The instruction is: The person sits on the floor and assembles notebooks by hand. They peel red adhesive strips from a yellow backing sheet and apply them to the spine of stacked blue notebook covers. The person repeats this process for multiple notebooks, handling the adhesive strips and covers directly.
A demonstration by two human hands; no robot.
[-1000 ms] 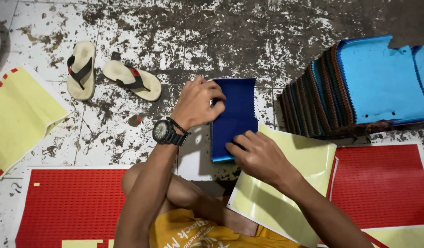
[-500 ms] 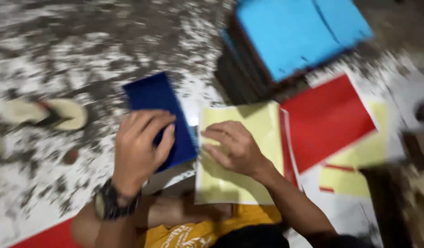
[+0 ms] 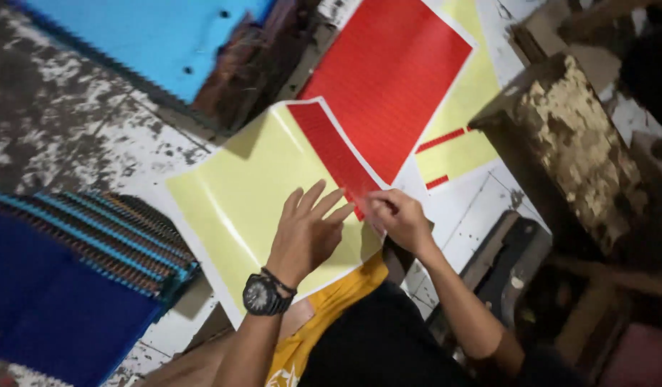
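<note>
A yellow backing sheet (image 3: 237, 208) lies on the floor in front of me, with a red sticker strip (image 3: 331, 150) along its right edge. My left hand (image 3: 306, 233), with a black wristwatch, lies flat on the sheet, fingers spread, next to the strip's lower end. My right hand (image 3: 395, 215) pinches the lower end of the red strip at the sheet's edge.
A large red sticker sheet (image 3: 388, 72) on yellow backing lies beyond. A stack of dark blue covers (image 3: 65, 287) sits at the left, a light blue stack (image 3: 151, 36) at the top. A worn wooden stool (image 3: 567, 143) stands at the right.
The view has swung right. My left hand left the dark blue cover and now rests on the yellow sheet. My right hand moved to the red strip's end.
</note>
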